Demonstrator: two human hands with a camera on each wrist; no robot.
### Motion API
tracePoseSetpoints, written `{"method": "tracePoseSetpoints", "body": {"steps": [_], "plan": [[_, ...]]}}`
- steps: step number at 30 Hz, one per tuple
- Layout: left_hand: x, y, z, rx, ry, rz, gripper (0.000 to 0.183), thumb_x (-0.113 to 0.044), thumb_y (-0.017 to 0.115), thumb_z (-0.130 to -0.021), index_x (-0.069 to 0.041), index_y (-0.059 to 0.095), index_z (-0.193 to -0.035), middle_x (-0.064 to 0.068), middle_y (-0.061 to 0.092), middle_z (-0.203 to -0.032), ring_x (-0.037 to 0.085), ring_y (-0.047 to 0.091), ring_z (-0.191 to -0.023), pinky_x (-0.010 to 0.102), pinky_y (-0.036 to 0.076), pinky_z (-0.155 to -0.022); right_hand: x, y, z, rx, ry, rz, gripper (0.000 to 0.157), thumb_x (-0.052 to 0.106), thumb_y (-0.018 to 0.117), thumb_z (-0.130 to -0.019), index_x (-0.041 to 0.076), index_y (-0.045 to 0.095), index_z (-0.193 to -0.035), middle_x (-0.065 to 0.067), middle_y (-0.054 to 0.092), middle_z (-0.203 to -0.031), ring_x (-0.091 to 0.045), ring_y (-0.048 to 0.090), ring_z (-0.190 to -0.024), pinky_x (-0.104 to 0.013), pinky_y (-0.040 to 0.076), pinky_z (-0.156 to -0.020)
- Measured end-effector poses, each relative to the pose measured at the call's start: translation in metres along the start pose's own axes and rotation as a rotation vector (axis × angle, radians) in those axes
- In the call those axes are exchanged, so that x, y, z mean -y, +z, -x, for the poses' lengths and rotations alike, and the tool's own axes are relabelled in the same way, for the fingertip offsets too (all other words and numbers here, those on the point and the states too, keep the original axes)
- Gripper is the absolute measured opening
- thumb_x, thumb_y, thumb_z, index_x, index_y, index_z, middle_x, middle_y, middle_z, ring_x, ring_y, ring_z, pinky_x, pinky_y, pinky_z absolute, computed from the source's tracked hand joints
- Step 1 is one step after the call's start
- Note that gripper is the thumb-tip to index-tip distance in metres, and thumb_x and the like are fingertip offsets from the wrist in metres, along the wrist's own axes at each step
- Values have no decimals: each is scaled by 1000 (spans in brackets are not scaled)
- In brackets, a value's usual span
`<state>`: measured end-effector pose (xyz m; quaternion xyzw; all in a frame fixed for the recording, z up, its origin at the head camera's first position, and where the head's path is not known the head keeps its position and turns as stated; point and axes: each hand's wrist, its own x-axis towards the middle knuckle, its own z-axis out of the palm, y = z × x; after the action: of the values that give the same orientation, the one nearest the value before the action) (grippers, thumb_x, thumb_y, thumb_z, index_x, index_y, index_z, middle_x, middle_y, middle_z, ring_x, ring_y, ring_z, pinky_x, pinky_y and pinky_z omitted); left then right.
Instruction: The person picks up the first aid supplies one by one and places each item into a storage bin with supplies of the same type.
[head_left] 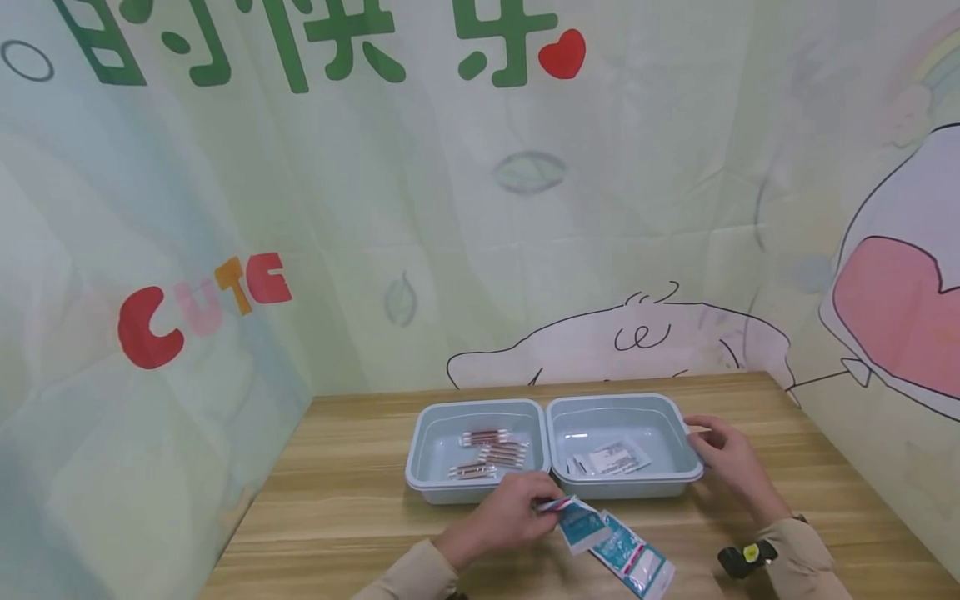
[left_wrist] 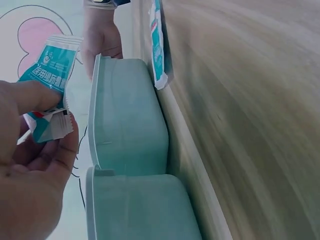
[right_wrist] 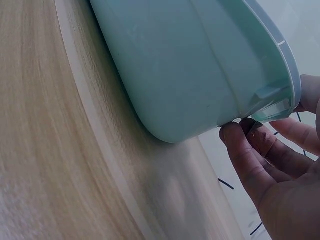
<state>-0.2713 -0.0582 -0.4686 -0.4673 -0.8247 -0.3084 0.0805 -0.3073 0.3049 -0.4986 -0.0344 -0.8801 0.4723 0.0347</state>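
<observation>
The wood-grained surface (head_left: 337, 500) carries a pale blue tray (head_left: 459, 494), a matching tray (head_left: 630, 487) just beside it at three o'clock, and a teal packet (head_left: 636, 557) lying at the matching tray's six o'clock.

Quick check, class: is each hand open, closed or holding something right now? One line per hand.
Left hand: holding a teal packet, pinched.
Right hand: holding the right tray by its outer end.

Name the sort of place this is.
Probably a makeshift tabletop work booth: a wood-look table, a creased cartoon backdrop behind it, and two trays, one holding swabs.
</observation>
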Motion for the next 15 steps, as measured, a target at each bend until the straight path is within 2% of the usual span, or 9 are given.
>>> {"method": "tracePoseSetpoints", "body": {"steps": [8, 15], "plan": [[-1, 2, -3, -80, 8, 36, 9, -5, 73, -80, -10, 72, -87, -1, 69, -82, -4, 55, -75, 3, 45, -68, 2, 0, -1, -2, -10, 5, 49, 34, 49, -101, 4, 45, -140, -31, 52, -132, -43, 54, -118, -46, 56, -90], [3, 0, -5, -79, -14, 58, 11, -4, 73, -80, -10, 73, -89, -2, 71, -87, -5, 58, -79, 5, 48, -71, 2, -1, -1, 5, 7, -6, 50, 34, 49, -101, 3, 44, -141, -31, 52, -131, -43, 55, -118, -44, 57, -88]]}}
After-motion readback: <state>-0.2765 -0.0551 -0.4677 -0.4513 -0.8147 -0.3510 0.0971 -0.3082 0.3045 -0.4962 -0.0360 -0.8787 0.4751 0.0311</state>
